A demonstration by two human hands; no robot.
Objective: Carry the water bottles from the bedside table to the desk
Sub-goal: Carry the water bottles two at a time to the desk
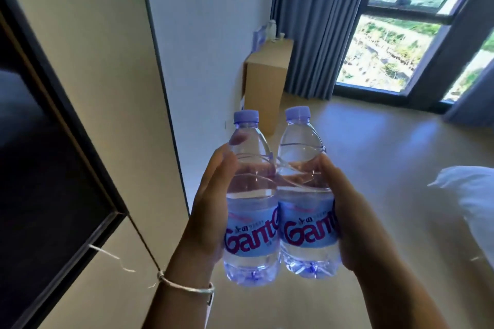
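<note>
Two water bottles stand upright and touching, side by side, held up in the air between both hands. The left hand (205, 211) has its grip wrapped round the left bottle (251, 195); the right hand (352, 219) has its grip wrapped round the right bottle (304, 189). The worktop (270, 61) stands well beyond the grip, by the curtain (318, 21).

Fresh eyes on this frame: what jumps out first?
Two clear plastic water bottles with pale purple caps and blue labels, the left bottle and the right bottle, are held upright side by side at centre, pressed between the left hand and the right hand. Behind them, a light wooden desk stands against the white wall beside grey curtains and a bright window.
</note>
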